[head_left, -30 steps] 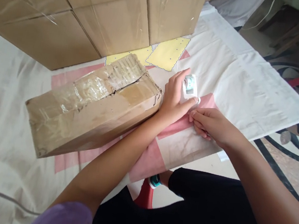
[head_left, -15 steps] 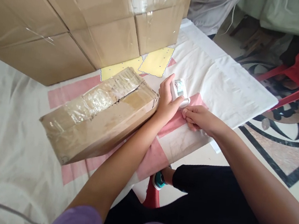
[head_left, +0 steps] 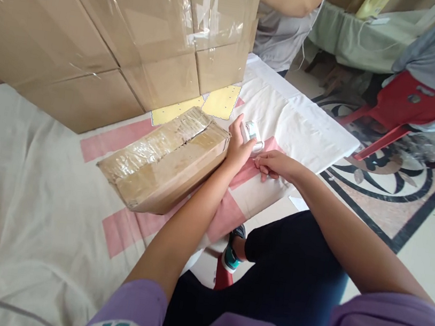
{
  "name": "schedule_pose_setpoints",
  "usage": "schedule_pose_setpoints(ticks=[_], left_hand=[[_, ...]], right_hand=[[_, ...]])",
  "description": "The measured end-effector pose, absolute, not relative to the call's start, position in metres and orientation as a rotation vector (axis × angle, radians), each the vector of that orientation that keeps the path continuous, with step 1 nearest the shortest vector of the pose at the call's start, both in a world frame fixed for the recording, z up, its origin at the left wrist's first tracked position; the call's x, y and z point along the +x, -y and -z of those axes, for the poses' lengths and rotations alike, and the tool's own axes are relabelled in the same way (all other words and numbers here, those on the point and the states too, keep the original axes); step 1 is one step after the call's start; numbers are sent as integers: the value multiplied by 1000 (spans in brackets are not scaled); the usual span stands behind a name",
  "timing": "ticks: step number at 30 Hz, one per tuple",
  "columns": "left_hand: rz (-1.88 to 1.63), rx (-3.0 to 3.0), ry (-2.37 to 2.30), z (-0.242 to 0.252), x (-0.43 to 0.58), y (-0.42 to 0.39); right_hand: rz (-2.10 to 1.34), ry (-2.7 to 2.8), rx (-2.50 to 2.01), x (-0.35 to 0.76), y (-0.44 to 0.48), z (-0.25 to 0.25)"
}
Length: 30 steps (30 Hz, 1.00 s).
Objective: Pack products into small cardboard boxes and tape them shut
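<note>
My left hand (head_left: 237, 148) is closed around a small white device with a teal roll inside (head_left: 252, 133), holding it on the cloth just right of a battered, taped cardboard box (head_left: 167, 157). My right hand (head_left: 272, 165) rests beside it on the pink and white cloth (head_left: 307, 129), fingers curled and pinched at the device's lower edge. What the right fingers hold is too small to make out.
A wall of large taped cartons (head_left: 110, 29) stands behind the box, with yellow sheets (head_left: 222, 101) at its foot. Another person's torso (head_left: 286, 16) is at the far table end. A red plastic chair (head_left: 404, 103) stands on the patterned floor at right.
The camera has lifted and pulled back, so the box and hands look smaller and more of the room shows. Both hands keep their hold at the white device.
</note>
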<state>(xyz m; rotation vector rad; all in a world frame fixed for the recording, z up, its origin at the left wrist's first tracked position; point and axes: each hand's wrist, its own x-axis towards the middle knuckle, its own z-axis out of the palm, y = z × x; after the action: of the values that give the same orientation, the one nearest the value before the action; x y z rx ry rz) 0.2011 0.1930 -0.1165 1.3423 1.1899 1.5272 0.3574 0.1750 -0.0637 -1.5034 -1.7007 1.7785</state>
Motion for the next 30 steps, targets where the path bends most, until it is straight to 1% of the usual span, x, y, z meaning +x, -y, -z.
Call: schedule_pose_setpoints(ticks=[8, 15, 18, 23, 25, 27, 30], left_hand=[[-1588, 1278, -1161, 110, 202, -192], [-1656, 1186, -1131, 95, 209, -181], [-1673, 1384, -1056, 58, 208, -172], [-1428, 2015, -914, -46, 156, -119], [-1446, 2073, -976, -77, 124, -91], [-1370, 2110, -1106, -95, 95, -69], [-1157, 2128, -1251, -103, 69, -50]], right_hand=[[-2022, 1646, -1317, 373, -178, 54], [-1982, 1850, -1119, 378, -164, 41], [-1866, 1929, -1060, 371, -158, 28], [-1641, 1959, -915, 341, -144, -2], [-1571, 1963, -864, 325, -133, -17], [-1524, 1941, -815, 310, -120, -32], [-1466, 1893, -750, 294, -98, -47]])
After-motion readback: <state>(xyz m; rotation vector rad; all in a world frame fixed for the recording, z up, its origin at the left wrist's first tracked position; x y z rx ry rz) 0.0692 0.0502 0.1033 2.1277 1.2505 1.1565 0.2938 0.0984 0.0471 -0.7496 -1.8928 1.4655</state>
